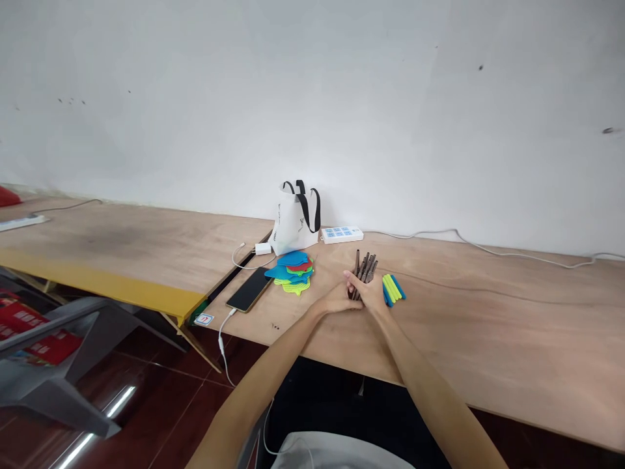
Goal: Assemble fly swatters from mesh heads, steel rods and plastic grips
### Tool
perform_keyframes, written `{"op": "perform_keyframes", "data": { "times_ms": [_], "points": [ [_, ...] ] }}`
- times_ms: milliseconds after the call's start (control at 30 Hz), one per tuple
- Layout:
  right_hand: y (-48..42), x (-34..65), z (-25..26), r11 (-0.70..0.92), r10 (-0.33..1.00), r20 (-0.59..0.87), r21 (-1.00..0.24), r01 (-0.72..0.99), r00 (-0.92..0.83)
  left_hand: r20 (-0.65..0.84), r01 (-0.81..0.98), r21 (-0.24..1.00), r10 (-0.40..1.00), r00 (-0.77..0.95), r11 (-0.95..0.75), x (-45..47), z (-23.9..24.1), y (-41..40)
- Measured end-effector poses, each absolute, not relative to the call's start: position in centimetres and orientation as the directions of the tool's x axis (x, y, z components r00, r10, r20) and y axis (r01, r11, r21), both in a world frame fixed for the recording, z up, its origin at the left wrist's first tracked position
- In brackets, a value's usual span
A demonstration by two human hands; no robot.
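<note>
A bundle of dark brown rods [366, 267] stands tilted between my hands, upper ends pointing away from me. My right hand [372, 292] is closed around its right side. On the lower left of the bundle, my left hand [338, 301] is pressed against the rods, its fingers partly hidden. Just right of my right hand lie several short blue and yellow-green sticks [392, 288], side by side on the table. Left of my hands is a loose pile of flat, mesh-like blue, red and yellow-green pieces [293, 272], resembling fly swatter heads.
A phone [250, 290] with a white cable lies left of the pile. Behind stand a white bag [293, 225] with black handles and a power strip [342, 234]. A white charger [262, 249] sits near the gap between tables. A grey chair [63, 352] is at lower left.
</note>
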State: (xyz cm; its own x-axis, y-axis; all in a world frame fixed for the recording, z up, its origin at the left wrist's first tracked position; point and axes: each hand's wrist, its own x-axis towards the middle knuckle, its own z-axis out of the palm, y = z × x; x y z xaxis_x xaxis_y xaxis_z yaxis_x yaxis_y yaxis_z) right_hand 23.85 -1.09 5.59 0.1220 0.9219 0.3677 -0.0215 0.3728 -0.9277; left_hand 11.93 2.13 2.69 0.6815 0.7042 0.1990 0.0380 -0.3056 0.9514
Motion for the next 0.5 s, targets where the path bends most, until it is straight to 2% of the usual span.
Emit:
{"op": "perform_keyframes", "data": {
  "times_ms": [133,367,500],
  "points": [
    [-1.7,23.5,5.9,0.381,0.919,0.376,-0.924,-0.026,0.116,0.315,-0.049,0.927,0.700,0.641,-0.372,12.1,2.8,1.8],
    [-2.3,23.7,8.5,0.405,0.912,0.401,-0.913,-0.046,0.084,0.356,-0.117,0.923,0.698,0.622,-0.366,12.4,2.5,2.0],
    [-2.5,23.8,11.2,0.507,0.861,0.507,-0.862,-0.005,0.045,0.320,-0.073,0.935,0.738,0.593,-0.347,12.5,3.2,1.6]
  ]
}}
